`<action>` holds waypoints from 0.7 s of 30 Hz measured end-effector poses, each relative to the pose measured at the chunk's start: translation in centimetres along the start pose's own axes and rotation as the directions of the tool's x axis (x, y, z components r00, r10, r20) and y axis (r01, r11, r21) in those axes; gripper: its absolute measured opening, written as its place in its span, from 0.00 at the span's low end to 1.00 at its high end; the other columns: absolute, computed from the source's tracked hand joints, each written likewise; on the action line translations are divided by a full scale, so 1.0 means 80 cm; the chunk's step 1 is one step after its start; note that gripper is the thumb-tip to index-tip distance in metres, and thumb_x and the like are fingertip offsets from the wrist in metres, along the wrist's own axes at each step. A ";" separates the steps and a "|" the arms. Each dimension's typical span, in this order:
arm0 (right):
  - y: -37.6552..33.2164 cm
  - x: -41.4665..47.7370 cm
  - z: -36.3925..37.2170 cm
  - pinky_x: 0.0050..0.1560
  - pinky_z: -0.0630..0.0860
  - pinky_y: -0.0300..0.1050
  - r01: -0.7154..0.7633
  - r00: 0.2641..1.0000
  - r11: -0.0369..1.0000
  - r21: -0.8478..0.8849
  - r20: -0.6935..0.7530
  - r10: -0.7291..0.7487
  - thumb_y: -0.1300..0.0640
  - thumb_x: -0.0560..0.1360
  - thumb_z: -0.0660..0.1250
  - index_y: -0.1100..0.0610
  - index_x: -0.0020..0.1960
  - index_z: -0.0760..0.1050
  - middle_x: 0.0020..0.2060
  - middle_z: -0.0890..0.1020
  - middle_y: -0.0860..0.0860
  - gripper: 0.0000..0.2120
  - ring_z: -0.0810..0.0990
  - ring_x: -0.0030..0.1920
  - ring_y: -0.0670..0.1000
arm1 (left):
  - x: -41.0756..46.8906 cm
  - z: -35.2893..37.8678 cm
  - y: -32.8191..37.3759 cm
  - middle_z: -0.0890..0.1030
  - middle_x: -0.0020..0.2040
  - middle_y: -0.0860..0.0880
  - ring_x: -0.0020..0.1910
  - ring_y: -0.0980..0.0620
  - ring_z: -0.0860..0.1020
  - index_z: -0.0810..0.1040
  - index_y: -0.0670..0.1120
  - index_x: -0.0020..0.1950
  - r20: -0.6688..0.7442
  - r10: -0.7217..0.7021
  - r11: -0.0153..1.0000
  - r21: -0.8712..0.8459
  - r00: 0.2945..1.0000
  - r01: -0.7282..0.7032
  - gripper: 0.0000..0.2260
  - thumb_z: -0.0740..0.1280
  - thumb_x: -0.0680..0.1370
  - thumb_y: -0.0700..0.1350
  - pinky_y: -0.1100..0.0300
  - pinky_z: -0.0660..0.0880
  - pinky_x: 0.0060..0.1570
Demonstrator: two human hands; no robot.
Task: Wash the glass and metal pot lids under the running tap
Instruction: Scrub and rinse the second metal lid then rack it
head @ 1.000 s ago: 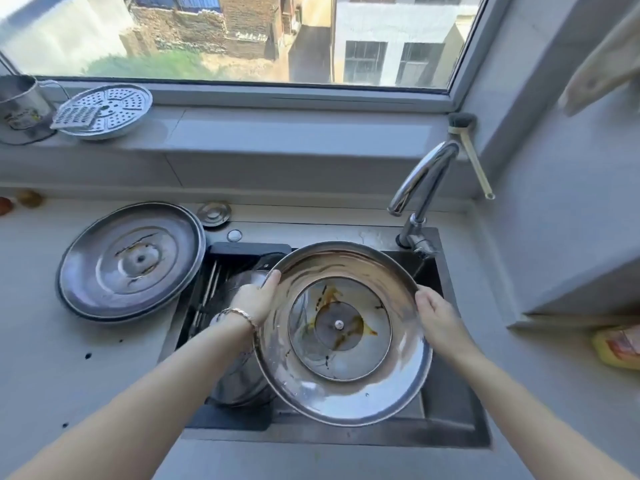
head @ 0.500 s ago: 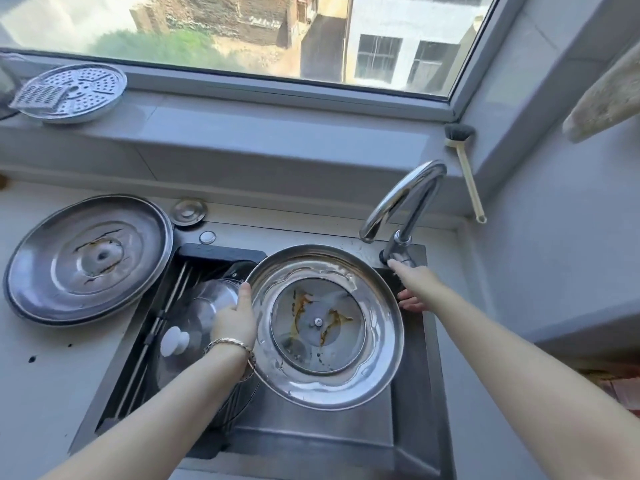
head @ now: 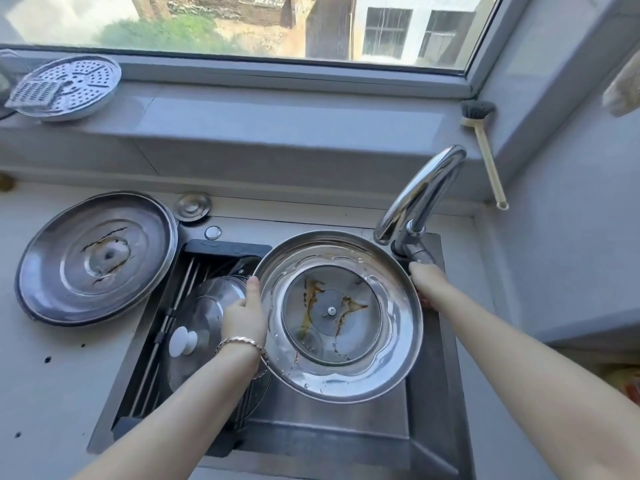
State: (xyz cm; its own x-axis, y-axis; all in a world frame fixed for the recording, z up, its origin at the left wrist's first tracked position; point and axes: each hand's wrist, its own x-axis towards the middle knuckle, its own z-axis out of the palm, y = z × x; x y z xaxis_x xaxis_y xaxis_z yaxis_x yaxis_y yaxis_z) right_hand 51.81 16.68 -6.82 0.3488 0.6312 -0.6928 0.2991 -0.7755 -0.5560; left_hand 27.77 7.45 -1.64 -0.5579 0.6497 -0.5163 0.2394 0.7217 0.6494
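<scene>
- The left arm reaches in from the lower left, and the left hand (head: 244, 317) grips the left rim of the large pot lid (head: 332, 311). The thumb lies straight up along the edge. The other fingers are hidden under the lid.
- A metal bracelet (head: 240, 342) circles that wrist.
- The pot lid is held underside up over the sink (head: 346, 424), tilted slightly toward the viewer. It has a wide steel ring around a round glass centre, brown streaks near the middle screw, and a little water lying along its lower edge.
- The right arm stretches in from the lower right to the base of the tap (head: 420, 192). The right hand (head: 427, 282) sits just below the tap's lever, behind the lid's right rim. Its fingers are partly hidden, so I cannot tell whether it grasps the lever or only touches it.
- A glass lid (head: 204, 306) with a white knob (head: 183, 341) lies on the rack in the left part of the sink, just beside the left hand.
- A second metal lid (head: 97, 258), stained at its centre, lies underside up on the bench (head: 52, 375) left of the sink.
- A perforated steamer plate (head: 65, 86) rests on the windowsill, and a brush (head: 485, 147) leans in the right corner.
</scene>
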 end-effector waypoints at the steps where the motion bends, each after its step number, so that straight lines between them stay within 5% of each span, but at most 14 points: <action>1: 0.002 0.001 0.000 0.17 0.59 0.28 -0.012 1.000 1.000 0.024 -0.004 0.012 0.57 0.78 0.54 0.58 0.41 0.68 0.22 0.69 0.52 0.09 0.66 0.17 0.50 | 0.000 0.000 0.000 0.70 0.32 0.47 0.40 0.45 0.71 0.67 0.43 0.31 0.002 -0.006 1.000 -0.005 1.000 0.006 0.25 0.49 0.80 0.59 0.57 0.63 0.43; 3: 0.003 -0.002 -0.001 0.16 0.58 0.28 -0.022 1.000 0.999 0.033 -0.001 0.023 0.58 0.78 0.54 0.58 0.39 0.67 0.24 0.67 0.53 0.11 0.66 0.19 0.51 | 0.000 -0.001 0.001 0.70 0.32 0.47 0.43 0.45 0.70 0.66 0.43 0.31 -0.002 -0.009 1.000 -0.027 1.000 0.009 0.25 0.50 0.80 0.59 0.57 0.63 0.44; 6: 0.002 -0.016 -0.005 0.21 0.61 0.33 -0.014 1.000 0.999 0.031 0.005 0.013 0.60 0.78 0.53 0.60 0.49 0.70 0.29 0.68 0.54 0.07 0.66 0.26 0.51 | -0.003 -0.002 0.005 0.67 0.31 0.48 0.43 0.46 0.68 0.64 0.44 0.30 -0.007 0.010 0.999 -0.031 1.000 -0.010 0.24 0.50 0.80 0.57 0.58 0.61 0.44; 10: 0.004 -0.020 -0.009 0.27 0.64 0.36 -0.005 1.000 0.999 0.053 0.013 0.005 0.61 0.77 0.55 0.67 0.63 0.70 0.39 0.76 0.59 0.17 0.69 0.31 0.52 | -0.002 0.001 0.007 0.68 0.32 0.48 0.42 0.45 0.69 0.65 0.44 0.30 0.001 -0.001 0.999 -0.053 1.000 0.001 0.25 0.50 0.80 0.58 0.58 0.63 0.43; 14: 0.005 -0.018 -0.009 0.30 0.65 0.40 -0.005 1.000 0.999 0.034 0.012 0.005 0.59 0.76 0.57 0.68 0.61 0.72 0.32 0.71 0.55 0.17 0.69 0.30 0.53 | -0.002 0.003 0.008 0.68 0.31 0.48 0.34 0.48 0.69 0.65 0.44 0.30 -0.014 0.008 1.000 -0.019 1.000 -0.009 0.25 0.49 0.80 0.58 0.58 0.62 0.43; 16: 0.007 -0.017 -0.010 0.35 0.68 0.42 0.018 1.000 1.000 -0.012 -0.004 -0.018 0.56 0.77 0.57 0.67 0.60 0.72 0.37 0.75 0.58 0.19 0.74 0.36 0.56 | -0.003 0.004 0.010 0.68 0.31 0.48 0.35 0.48 0.68 0.64 0.44 0.30 -0.019 0.017 1.000 -0.018 1.000 -0.017 0.25 0.49 0.80 0.58 0.58 0.61 0.42; 19: 0.012 -0.022 -0.009 0.56 0.68 0.49 0.166 0.949 0.959 -0.231 -0.227 -0.219 0.50 0.79 0.54 0.66 0.66 0.67 0.61 0.72 0.63 0.23 0.71 0.61 0.61 | -0.002 0.000 0.008 0.69 0.32 0.47 0.38 0.46 0.69 0.66 0.43 0.31 -0.029 0.019 0.999 -0.036 0.999 -0.020 0.25 0.50 0.80 0.59 0.57 0.63 0.42; 21: 0.014 -0.044 -0.004 0.66 0.62 0.50 0.431 0.784 0.816 -0.384 -0.288 -0.550 0.50 0.79 0.52 0.64 0.68 0.66 0.67 0.67 0.61 0.23 0.64 0.68 0.60 | -0.003 -0.001 0.005 0.69 0.31 0.46 0.33 0.48 0.68 0.67 0.41 0.32 -0.044 0.038 0.998 -0.041 0.998 -0.039 0.25 0.51 0.80 0.58 0.56 0.62 0.36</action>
State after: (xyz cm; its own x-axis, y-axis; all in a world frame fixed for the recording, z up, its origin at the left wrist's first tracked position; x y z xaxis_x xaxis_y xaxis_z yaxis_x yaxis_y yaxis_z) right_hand 51.17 13.61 -4.84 0.3649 0.9251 -0.1052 0.7357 -0.3558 -0.5764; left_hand 27.92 7.58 -1.18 -0.5827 0.6653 -0.4667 0.2285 0.6852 0.6916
